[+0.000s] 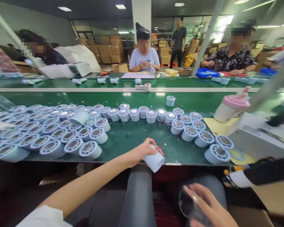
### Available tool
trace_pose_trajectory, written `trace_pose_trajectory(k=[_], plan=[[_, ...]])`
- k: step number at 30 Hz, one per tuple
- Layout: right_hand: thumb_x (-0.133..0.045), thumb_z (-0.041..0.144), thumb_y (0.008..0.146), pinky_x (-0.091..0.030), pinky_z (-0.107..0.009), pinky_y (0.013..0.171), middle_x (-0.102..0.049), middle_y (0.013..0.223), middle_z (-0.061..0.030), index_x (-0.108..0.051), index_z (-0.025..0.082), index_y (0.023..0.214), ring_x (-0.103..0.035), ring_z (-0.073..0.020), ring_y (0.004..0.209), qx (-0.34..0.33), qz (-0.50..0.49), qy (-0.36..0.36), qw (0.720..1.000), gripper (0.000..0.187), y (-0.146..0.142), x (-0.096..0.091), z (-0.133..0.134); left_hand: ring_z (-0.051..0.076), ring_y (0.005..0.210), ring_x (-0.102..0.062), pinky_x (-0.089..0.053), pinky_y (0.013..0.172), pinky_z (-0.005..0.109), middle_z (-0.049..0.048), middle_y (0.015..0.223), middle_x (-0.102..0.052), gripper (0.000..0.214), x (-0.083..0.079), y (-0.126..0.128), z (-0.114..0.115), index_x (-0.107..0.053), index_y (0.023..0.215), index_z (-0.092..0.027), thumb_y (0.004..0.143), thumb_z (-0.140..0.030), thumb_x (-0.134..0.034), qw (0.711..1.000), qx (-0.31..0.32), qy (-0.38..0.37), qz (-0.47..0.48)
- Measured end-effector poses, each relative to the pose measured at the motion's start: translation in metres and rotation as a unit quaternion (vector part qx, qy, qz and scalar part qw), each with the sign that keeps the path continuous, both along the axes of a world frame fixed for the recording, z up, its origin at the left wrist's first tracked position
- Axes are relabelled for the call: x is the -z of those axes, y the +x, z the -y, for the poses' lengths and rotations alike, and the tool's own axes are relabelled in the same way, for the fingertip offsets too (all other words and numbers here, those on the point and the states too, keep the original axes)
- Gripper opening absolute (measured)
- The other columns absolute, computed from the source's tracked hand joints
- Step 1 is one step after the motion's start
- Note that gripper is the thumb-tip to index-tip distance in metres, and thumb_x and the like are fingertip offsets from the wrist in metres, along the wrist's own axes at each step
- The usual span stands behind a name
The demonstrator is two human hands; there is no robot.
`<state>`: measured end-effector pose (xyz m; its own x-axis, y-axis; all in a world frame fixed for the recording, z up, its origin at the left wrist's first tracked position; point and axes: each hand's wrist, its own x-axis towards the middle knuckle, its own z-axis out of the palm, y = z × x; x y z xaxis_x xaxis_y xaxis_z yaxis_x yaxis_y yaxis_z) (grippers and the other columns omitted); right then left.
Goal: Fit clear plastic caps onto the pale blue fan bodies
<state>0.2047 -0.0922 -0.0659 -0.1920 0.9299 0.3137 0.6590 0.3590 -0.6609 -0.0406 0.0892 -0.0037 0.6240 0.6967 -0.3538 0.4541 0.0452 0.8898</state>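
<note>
My left hand [145, 152] is closed around a pale blue cylindrical housing [155, 162], tilted on its side at the bench's front edge. A thin dark red wire with a small white plug [165, 144] sticks out beside the fingers. Lower right, above my lap, my right hand [207, 205] grips a clear plastic cup [186, 201]; both are smeared by motion. Rows of similar pale blue housings [90, 150] stand on the green bench [132, 138] to the left, with a curved line of them [189, 133] running to the right.
At the right stand a white tub with a pink lid [234, 102] and a grey-white box [257, 135]. A black screwdriver-like tool with a white collar [242, 178] juts in below. Beyond the green conveyor [85, 94] sit several co-workers, one in a white shirt [153, 56].
</note>
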Motion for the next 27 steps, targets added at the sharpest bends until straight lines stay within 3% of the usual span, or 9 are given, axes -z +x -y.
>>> trace_pose_trajectory(k=[2, 5, 10, 15, 18, 21, 24, 27], plan=[[-0.065, 0.032, 0.086, -0.063, -0.041, 0.079, -0.063, 0.125, -0.0112, -0.055, 0.037, 0.137, -0.068, -0.0314, 0.107, 0.008, 0.050, 0.034, 0.998, 0.053, -0.010, -0.004, -0.001, 0.020, 0.088, -0.063, -0.049, 0.067, 0.028, 0.0121, 0.108, -0.065, 0.043, 0.011, 0.019, 0.021, -0.033, 0.107, -0.020, 0.075, -0.045, -0.049, 0.996, 0.023, -0.077, 0.047], [-0.060, 0.021, 0.085, -0.062, -0.050, 0.077, -0.061, 0.124, -0.0200, -0.063, 0.022, 0.127, -0.066, -0.0352, 0.105, 0.035, 0.118, 0.083, 0.989, 0.043, -0.021, -0.019, -0.008, 0.015, 0.073, -0.058, -0.044, 0.060, 0.023, 0.0053, 0.090, -0.061, 0.047, 0.018, 0.037, 0.037, -0.044, 0.100, -0.018, 0.068, -0.049, -0.057, 0.983, 0.057, -0.161, 0.068], [-0.060, 0.021, 0.084, -0.061, -0.045, 0.074, -0.063, 0.119, -0.0173, -0.066, 0.021, 0.121, -0.066, -0.0305, 0.098, 0.017, 0.125, 0.084, 0.988, 0.038, -0.014, -0.039, -0.005, 0.011, 0.055, -0.048, -0.033, 0.039, 0.018, 0.0012, 0.075, -0.055, 0.041, 0.017, 0.045, 0.034, -0.057, 0.091, -0.016, 0.075, -0.053, -0.055, 0.967, 0.119, -0.223, 0.032], [-0.058, 0.020, 0.087, -0.060, -0.046, 0.073, -0.062, 0.121, -0.0179, -0.064, 0.022, 0.127, -0.063, -0.0328, 0.101, 0.048, 0.170, 0.085, 0.981, 0.041, -0.011, -0.035, -0.001, 0.010, 0.048, -0.043, -0.030, 0.034, 0.018, -0.0007, 0.070, -0.054, 0.037, 0.016, 0.049, 0.029, -0.063, 0.094, -0.017, 0.081, -0.049, -0.051, 0.958, 0.189, -0.213, -0.024], [-0.062, 0.017, 0.084, -0.058, -0.050, 0.072, -0.060, 0.126, -0.0183, -0.062, 0.023, 0.130, -0.062, -0.0355, 0.099, 0.065, 0.209, 0.059, 0.974, 0.046, -0.016, -0.031, -0.009, 0.013, 0.058, -0.050, -0.037, 0.041, 0.020, 0.0008, 0.074, -0.058, 0.025, 0.011, 0.053, 0.035, -0.068, 0.087, -0.017, 0.079, -0.037, -0.056, 0.954, 0.243, -0.169, -0.055], [-0.066, 0.014, 0.081, -0.057, -0.050, 0.077, -0.058, 0.129, -0.0177, -0.071, 0.019, 0.110, -0.060, -0.0354, 0.103, 0.067, 0.182, -0.023, 0.981, 0.030, -0.014, -0.029, -0.015, 0.019, 0.088, -0.056, -0.049, 0.073, 0.027, 0.0037, 0.095, -0.061, 0.017, 0.001, 0.055, 0.045, -0.070, 0.089, -0.019, 0.079, -0.027, -0.059, 0.965, 0.248, -0.056, -0.061], [-0.071, 0.010, 0.077, -0.054, -0.044, 0.088, -0.058, 0.127, -0.0107, -0.068, 0.019, 0.080, -0.060, -0.0293, 0.109, 0.032, 0.050, -0.119, 0.991, 0.009, -0.009, -0.029, -0.015, 0.023, 0.103, -0.055, -0.043, 0.093, 0.035, 0.0056, 0.109, -0.061, 0.023, -0.004, 0.052, 0.053, -0.069, 0.105, -0.022, 0.083, -0.025, -0.060, 0.968, 0.217, 0.117, -0.056], [-0.067, 0.021, 0.085, -0.050, -0.039, 0.094, -0.059, 0.120, -0.0075, -0.066, 0.020, 0.076, -0.059, -0.0248, 0.112, 0.047, -0.106, -0.167, 0.979, 0.009, -0.007, -0.033, -0.012, 0.023, 0.103, -0.058, -0.044, 0.095, 0.036, 0.0053, 0.111, -0.062, 0.042, 0.003, 0.047, 0.056, -0.064, 0.118, -0.024, 0.078, -0.036, -0.074, 0.972, 0.167, 0.167, -0.009]])
